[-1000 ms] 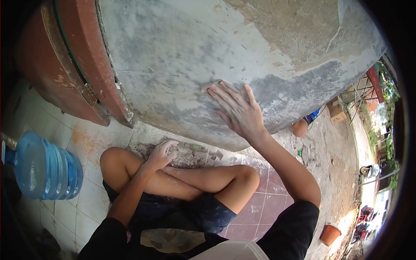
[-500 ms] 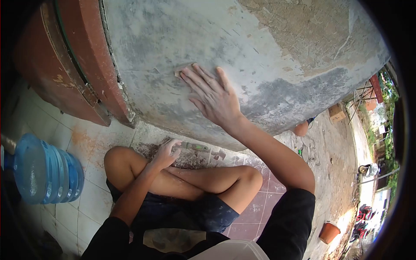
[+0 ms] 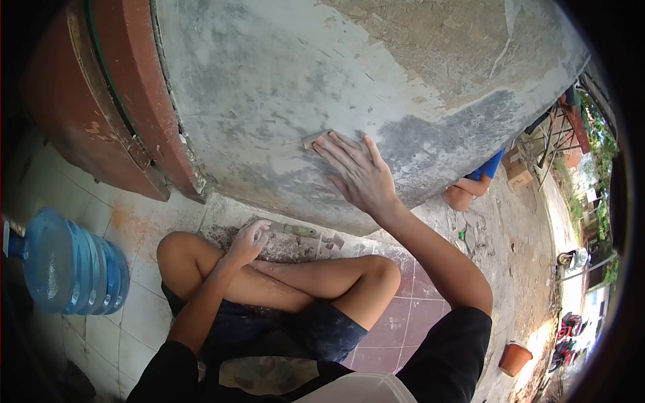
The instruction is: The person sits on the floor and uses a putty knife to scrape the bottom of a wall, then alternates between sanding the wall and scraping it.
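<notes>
My right hand [image 3: 359,173] presses a small folded piece of sandpaper [image 3: 312,142] against the grey, patchy wall [image 3: 269,74]. Its fingers lie over the sheet, and one edge shows past the fingertips. Down by my crossed legs, my left hand [image 3: 247,243] hangs loosely with its fingers apart and nothing visible in it. Close to its fingertips, a scraper with a grey-green handle [image 3: 299,230] lies on the dusty ledge at the wall's foot; its blade end is hard to make out.
A large blue water jug [image 3: 77,265] lies on the white tiles at left, near a reddish-brown door frame [image 3: 131,80]. Another person in a blue sleeve [image 3: 492,164] is partly hidden past the wall's right end. An orange bucket [image 3: 514,359] and a cardboard box [image 3: 517,168] are at right.
My right hand has slid the sandpaper down and to the right across the wall. The left hand has shifted slightly left and down. More of the other person now shows at right.
</notes>
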Demonstrator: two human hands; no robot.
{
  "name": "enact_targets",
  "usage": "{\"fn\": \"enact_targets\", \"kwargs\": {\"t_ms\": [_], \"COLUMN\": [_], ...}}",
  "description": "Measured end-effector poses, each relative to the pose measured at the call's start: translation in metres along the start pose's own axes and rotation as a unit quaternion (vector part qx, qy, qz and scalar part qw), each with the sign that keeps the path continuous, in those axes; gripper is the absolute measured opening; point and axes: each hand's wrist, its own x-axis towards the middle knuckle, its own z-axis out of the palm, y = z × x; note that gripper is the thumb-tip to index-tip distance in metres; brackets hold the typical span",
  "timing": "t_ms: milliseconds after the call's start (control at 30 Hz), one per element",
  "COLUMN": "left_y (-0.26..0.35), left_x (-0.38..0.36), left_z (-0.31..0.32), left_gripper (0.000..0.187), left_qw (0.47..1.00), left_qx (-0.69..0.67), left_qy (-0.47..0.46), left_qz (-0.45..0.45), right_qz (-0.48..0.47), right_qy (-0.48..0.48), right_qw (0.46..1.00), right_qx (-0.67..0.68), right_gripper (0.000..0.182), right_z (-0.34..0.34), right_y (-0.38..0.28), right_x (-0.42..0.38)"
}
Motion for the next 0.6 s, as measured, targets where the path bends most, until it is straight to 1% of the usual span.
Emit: {"fn": "enact_targets", "kwargs": {"t_ms": [133,167,200,267,367,433,467,533,600], "left_y": [0.002,-0.001,-0.002,-0.002,0.001,-0.002,-0.010,-0.006,-0.012], "left_x": [0.003,0.005,0.006,0.007,0.009,0.006,0.006,0.004,0.004], "left_z": [0.003,0.005,0.006,0.007,0.008,0.009,0.012,0.010,0.012], "left_gripper": [0.033,0.033,0.033,0.033,0.032,0.032,0.030,0.027,0.027], "left_qw": [1.000,1.000,0.999,0.999,0.999,0.999,0.999,0.999,0.999], "left_qx": [0.002,0.006,0.010,0.004,0.000,0.003,-0.002,-0.013,0.003], "left_qy": [-0.011,-0.011,-0.008,-0.005,-0.009,-0.012,-0.020,-0.037,-0.041], "left_qz": [-0.002,0.015,0.031,0.034,0.035,0.030,0.029,0.013,0.021], "right_qz": [0.012,0.018,0.013,0.009,0.002,-0.030,-0.025,-0.069,-0.074], "right_qy": [-0.042,-0.053,-0.071,-0.073,-0.071,-0.034,-0.031,-0.021,-0.002], "right_qw": [0.999,0.998,0.997,0.997,0.997,0.999,0.999,0.996,0.995], "right_qx": [0.009,0.010,-0.001,0.003,-0.009,0.016,0.017,0.047,0.062], "right_gripper": [0.079,0.080,0.082,0.083,0.083,0.086,0.086,0.085,0.086], "right_z": [0.008,0.008,0.002,-0.001,-0.016,-0.018,-0.021,-0.028,-0.030], "right_y": [0.025,0.028,0.031,0.027,0.013,-0.002,-0.010,-0.028,-0.049], "right_x": [-0.057,-0.065,-0.068,-0.059,-0.019,0.018,0.037,0.074,0.107]}}
